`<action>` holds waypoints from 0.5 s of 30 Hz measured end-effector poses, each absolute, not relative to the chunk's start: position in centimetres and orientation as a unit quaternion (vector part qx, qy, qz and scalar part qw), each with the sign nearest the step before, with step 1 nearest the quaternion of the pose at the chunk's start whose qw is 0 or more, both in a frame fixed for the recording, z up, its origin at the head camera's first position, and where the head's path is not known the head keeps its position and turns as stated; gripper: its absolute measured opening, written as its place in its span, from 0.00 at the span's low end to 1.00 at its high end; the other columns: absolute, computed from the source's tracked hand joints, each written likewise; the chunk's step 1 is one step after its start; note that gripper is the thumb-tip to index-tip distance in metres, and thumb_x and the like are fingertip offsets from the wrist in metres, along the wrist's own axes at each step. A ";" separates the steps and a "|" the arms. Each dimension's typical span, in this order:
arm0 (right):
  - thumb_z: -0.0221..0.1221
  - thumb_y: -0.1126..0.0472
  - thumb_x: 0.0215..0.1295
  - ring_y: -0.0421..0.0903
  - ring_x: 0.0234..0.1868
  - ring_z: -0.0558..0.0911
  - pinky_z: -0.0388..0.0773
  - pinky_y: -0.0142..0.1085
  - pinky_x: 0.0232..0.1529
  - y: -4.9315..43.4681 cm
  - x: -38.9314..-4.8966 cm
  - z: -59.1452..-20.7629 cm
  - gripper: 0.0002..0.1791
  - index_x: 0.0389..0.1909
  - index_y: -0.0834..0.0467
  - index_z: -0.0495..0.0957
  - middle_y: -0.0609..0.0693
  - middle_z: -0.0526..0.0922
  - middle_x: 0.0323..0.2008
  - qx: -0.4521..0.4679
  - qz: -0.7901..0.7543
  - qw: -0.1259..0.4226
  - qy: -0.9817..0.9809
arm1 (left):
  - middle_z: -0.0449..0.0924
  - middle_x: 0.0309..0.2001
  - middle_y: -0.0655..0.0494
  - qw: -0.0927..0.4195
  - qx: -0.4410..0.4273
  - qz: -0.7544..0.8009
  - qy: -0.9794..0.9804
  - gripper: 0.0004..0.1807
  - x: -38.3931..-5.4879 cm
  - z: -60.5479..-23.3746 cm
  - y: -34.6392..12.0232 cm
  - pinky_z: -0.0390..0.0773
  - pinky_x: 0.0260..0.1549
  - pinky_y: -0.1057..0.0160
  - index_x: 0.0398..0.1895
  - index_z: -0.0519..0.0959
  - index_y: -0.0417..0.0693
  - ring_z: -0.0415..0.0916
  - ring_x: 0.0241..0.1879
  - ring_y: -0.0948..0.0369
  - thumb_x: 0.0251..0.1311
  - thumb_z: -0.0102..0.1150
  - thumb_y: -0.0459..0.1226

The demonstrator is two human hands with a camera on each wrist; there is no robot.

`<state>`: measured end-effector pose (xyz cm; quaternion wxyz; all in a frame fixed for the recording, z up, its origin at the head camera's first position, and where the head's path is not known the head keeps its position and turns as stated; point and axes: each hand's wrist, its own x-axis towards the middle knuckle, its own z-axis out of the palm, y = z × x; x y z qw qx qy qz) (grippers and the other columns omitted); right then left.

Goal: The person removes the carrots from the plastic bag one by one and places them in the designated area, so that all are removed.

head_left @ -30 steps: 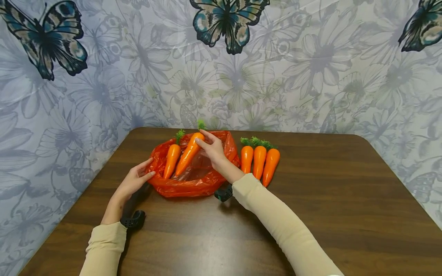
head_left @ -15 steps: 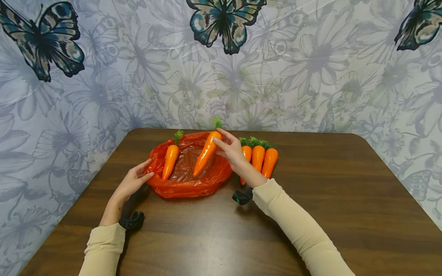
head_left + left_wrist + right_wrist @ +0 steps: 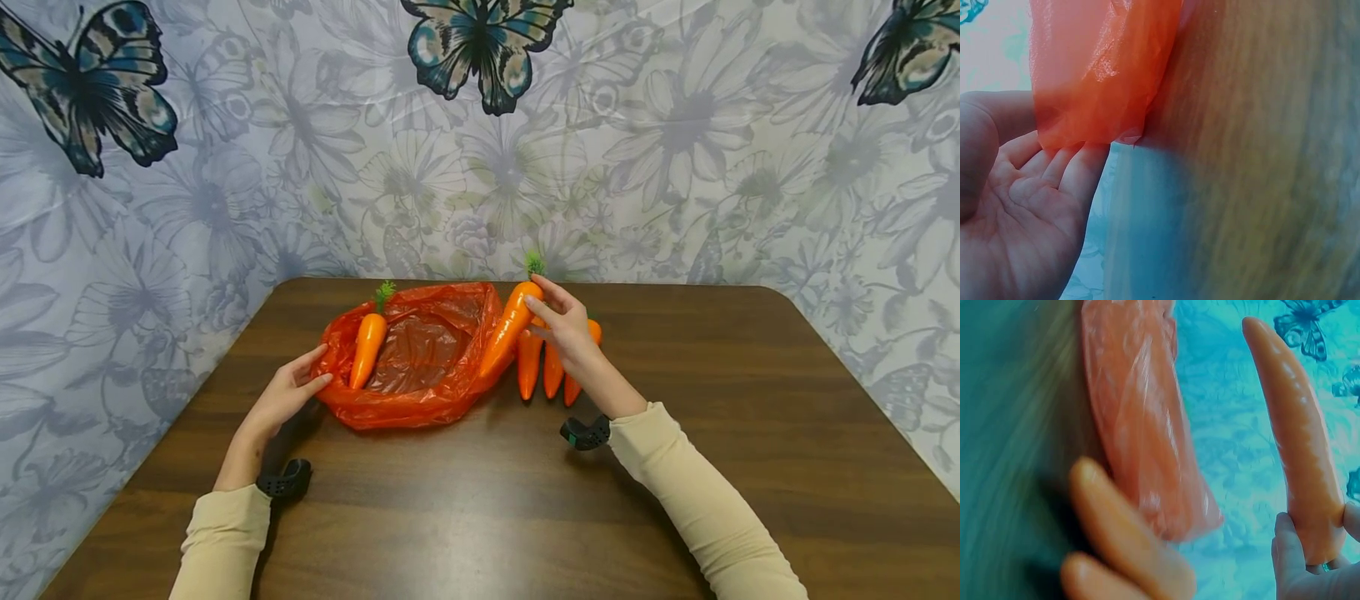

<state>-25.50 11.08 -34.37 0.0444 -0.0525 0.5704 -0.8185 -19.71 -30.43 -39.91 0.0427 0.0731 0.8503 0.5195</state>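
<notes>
A red plastic bag [image 3: 408,408] lies spread open on the table, with one carrot [image 3: 368,350] with a green top resting inside its left part. At the bag's left edge is my left hand [image 3: 281,398], its fingers and thumb spread against the plastic. The left wrist view shows the bag [image 3: 1100,75] covering the fingertips. My right hand [image 3: 564,329] pinches another shiny carrot [image 3: 507,333] near its leafy top, the tip slanting down over the bag's right rim. In the right wrist view that carrot [image 3: 1300,437] stands between the thumb and fingers.
Three carrots [image 3: 529,367] lie side by side on the brown table [image 3: 450,517] just right of the bag, partly hidden by the right hand. A patterned wall [image 3: 675,183] with butterflies rises behind the table's far edge.
My right hand has carried the pinched carrot rightward, from above the bag's middle to its right rim. The left hand has stayed at the bag's left edge.
</notes>
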 end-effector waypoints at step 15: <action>0.56 0.64 0.66 0.40 0.44 0.76 0.78 0.33 0.41 17.8 -25.3 -35.4 0.31 0.69 0.61 0.59 0.47 0.72 0.49 -0.032 -0.805 0.040 0.592 | 0.50 0.67 0.29 0.044 0.071 0.517 0.852 0.34 -19.4 -39.6 -30.1 0.61 0.56 0.49 0.71 0.48 0.34 0.55 0.63 0.38 0.67 0.51 0.33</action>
